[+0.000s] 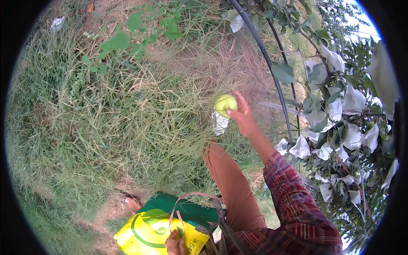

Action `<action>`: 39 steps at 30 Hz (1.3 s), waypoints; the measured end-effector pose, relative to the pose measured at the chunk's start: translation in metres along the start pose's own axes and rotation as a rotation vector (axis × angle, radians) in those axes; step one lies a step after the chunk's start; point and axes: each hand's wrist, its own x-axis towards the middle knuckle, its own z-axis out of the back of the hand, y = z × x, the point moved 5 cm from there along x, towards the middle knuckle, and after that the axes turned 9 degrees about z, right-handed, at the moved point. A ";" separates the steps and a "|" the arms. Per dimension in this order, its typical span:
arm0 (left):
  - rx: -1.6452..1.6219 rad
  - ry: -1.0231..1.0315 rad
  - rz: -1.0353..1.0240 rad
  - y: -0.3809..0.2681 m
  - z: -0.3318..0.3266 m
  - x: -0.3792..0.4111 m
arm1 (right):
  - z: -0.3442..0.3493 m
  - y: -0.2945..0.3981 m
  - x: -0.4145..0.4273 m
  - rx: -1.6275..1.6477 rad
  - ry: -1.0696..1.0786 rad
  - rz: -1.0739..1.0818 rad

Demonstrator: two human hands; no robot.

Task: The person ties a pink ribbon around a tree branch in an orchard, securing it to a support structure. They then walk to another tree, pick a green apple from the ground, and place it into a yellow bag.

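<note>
A pale green apple (225, 105) is gripped between the thumb and fingers of my right hand (243, 116), which is stretched out over the grass. Just below the apple, a crumpled white bag (220, 123) shows among the grass blades. My left hand (176, 244) is at the bottom of the view, on a yellow and green printed bag (143, 229) near its pink strap (195, 193). The fingers are curled there, but whether they grip the strap or the bag's edge cannot be told.
Tall grass (121, 111) covers the ground. Dark curved pipes or hoses (266, 52) run down at the upper right. Beyond them, leafy branches bear fruit covered with white bags (352, 135). Another white scrap (57, 23) lies at the upper left. My foot (133, 204) shows beside the yellow bag.
</note>
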 end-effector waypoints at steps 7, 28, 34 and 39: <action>0.103 -0.082 -0.291 0.006 0.077 -0.047 | -0.224 0.122 -0.127 1.040 0.458 -0.410; -0.401 -0.792 -0.604 0.102 0.439 -0.297 | -0.712 0.380 -0.648 0.438 1.510 -0.380; -0.563 -1.060 -0.523 0.141 0.509 -0.345 | -0.783 0.394 -0.735 0.338 1.669 -0.314; -0.583 -1.121 -0.438 0.156 0.578 -0.362 | -0.861 0.399 -0.779 0.323 1.767 -0.286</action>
